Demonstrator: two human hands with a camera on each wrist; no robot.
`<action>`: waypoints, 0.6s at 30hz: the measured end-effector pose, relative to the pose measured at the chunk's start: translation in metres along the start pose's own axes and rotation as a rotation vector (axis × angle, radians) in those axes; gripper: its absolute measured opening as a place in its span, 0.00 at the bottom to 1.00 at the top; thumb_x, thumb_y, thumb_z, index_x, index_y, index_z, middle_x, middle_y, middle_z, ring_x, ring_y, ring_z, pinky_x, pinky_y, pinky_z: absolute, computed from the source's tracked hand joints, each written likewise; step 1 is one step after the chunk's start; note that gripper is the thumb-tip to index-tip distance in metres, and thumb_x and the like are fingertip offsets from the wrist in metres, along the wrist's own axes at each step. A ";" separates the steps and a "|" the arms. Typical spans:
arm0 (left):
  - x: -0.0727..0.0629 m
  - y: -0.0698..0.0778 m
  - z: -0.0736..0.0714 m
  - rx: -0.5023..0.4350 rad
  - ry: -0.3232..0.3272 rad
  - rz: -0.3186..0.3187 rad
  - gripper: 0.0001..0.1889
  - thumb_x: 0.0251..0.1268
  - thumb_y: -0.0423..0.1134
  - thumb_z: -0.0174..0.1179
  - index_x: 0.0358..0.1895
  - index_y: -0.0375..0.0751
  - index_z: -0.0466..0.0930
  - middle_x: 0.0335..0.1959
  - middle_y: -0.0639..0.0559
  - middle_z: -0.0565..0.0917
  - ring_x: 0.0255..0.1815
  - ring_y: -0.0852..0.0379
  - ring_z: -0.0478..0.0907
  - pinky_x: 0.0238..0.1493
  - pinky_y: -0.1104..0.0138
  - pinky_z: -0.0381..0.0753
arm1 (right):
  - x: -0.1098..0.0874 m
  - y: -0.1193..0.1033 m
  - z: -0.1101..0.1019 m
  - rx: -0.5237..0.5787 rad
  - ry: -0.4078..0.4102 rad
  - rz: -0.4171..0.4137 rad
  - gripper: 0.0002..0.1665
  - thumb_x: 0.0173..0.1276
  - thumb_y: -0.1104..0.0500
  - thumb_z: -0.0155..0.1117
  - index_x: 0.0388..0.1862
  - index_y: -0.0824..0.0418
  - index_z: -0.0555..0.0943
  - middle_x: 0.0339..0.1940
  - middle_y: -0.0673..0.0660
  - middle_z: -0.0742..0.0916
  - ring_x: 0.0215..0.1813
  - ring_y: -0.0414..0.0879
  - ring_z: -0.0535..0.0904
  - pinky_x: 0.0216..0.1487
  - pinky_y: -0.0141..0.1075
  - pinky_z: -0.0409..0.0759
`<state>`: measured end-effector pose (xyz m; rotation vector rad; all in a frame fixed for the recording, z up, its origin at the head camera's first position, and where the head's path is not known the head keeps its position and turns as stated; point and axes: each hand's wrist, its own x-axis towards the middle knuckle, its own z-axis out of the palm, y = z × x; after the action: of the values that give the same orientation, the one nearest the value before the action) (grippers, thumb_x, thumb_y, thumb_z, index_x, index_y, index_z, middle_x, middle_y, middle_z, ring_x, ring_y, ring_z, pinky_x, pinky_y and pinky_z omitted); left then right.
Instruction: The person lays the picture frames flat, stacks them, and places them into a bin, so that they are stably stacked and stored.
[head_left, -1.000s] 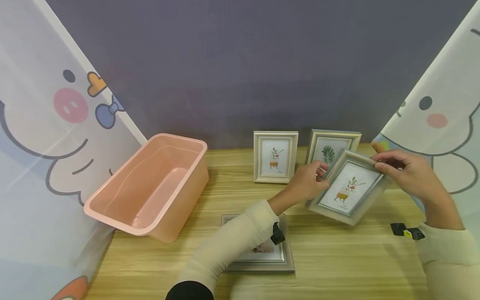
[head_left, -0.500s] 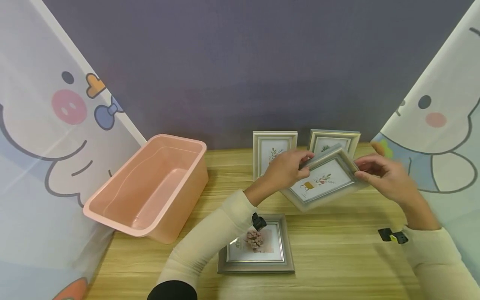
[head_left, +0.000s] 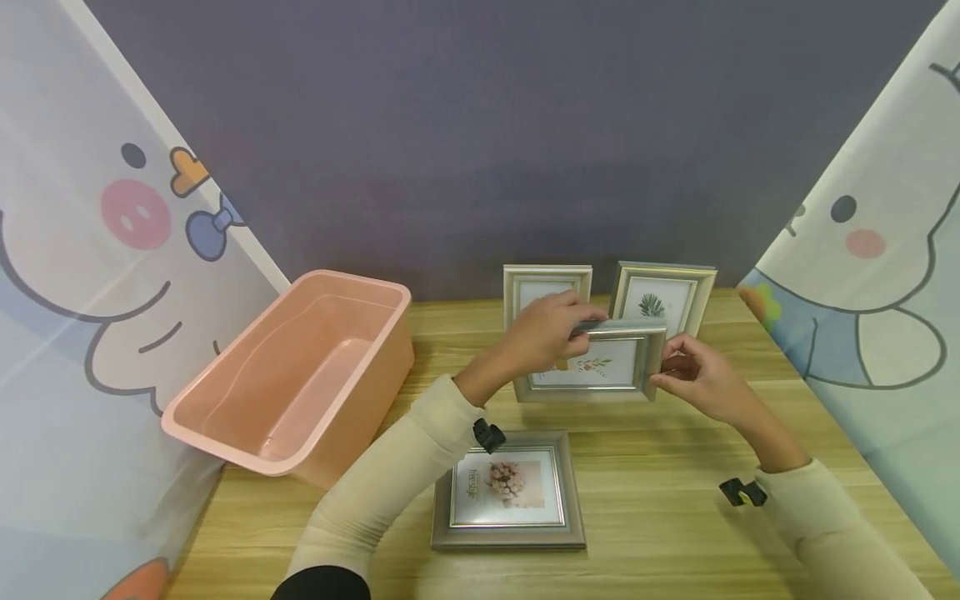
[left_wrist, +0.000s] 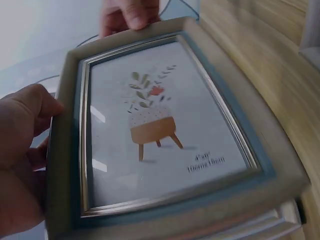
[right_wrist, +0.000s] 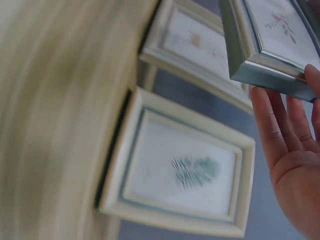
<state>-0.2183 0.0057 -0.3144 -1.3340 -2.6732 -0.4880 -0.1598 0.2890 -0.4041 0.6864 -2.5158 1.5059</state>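
A silvery-grey picture frame (head_left: 600,375) with a plant-pot print is held sideways above the table by both hands. My left hand (head_left: 543,333) grips its upper edge, and the fingers (left_wrist: 40,102) show along one side in the left wrist view. At the opposite end my right hand (head_left: 705,379) pinches the side, thumb in front and fingers behind. Behind it stand a cream picture frame (head_left: 547,273), partly covered by my left hand, and a pale gold picture frame (head_left: 663,296) with a green leaf print. A larger grey picture frame (head_left: 510,492) lies on the table nearer me.
A peach-pink plastic tub (head_left: 300,367) stands on the left of the wood-grain table (head_left: 675,533). A dark grey wall (head_left: 480,150) closes off the back. Cartoon-printed panels (head_left: 877,275) rise on both sides.
Both hands have moved left with the held picture frame. It has turned from a tilted upright position to sideways. The large grey frame is less covered by the left arm.
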 end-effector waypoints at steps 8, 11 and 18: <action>-0.006 -0.007 -0.010 0.038 -0.082 0.011 0.20 0.74 0.38 0.56 0.66 0.51 0.80 0.51 0.52 0.83 0.40 0.58 0.75 0.44 0.66 0.76 | 0.004 0.005 0.023 0.021 -0.028 -0.003 0.17 0.64 0.76 0.68 0.41 0.69 0.67 0.40 0.47 0.82 0.45 0.29 0.85 0.37 0.27 0.85; -0.008 -0.009 -0.011 0.025 -0.090 0.008 0.20 0.74 0.38 0.56 0.66 0.50 0.80 0.53 0.52 0.83 0.42 0.59 0.76 0.46 0.66 0.77 | 0.005 0.005 0.024 0.075 -0.006 -0.022 0.17 0.64 0.78 0.65 0.43 0.71 0.66 0.39 0.46 0.80 0.46 0.29 0.85 0.39 0.25 0.85; -0.011 -0.013 -0.009 0.035 -0.115 0.010 0.19 0.76 0.39 0.56 0.67 0.50 0.79 0.57 0.51 0.83 0.48 0.58 0.80 0.49 0.65 0.80 | 0.013 0.000 0.028 0.153 0.119 -0.162 0.27 0.60 0.86 0.61 0.56 0.80 0.63 0.49 0.42 0.80 0.47 0.30 0.84 0.44 0.23 0.84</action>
<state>-0.2225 -0.0129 -0.3119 -1.4063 -2.7511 -0.3725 -0.1683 0.2608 -0.4134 0.7768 -2.2186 1.6406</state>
